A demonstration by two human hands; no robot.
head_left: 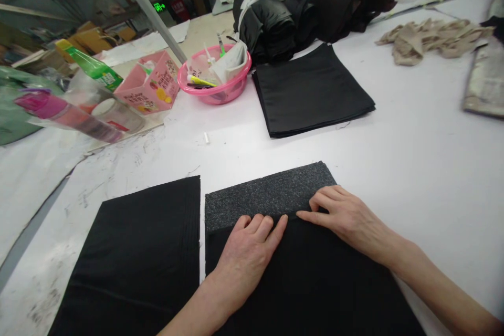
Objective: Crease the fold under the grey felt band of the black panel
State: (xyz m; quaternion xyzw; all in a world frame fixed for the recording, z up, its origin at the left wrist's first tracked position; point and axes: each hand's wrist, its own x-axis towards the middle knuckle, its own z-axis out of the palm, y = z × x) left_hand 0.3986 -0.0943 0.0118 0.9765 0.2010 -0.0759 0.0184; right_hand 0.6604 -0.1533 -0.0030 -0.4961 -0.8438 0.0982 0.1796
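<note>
A black cloth lies over a speckled dark grey piece, whose far strip shows beyond the cloth's edge. My left hand rests on that edge with its fingers bent and holds the cloth there. Just right of it, my right hand has its thumb and fingers at the same edge, gripping the cloth near the grey piece's right side. The two hands are close but apart. To the left lies a separate stack of black cloth.
Another black cloth stack lies farther back. Behind it are tied dark bundles. A pink basket of small tools, a pink box and bottles stand at the back left. A beige rag lies at the back right.
</note>
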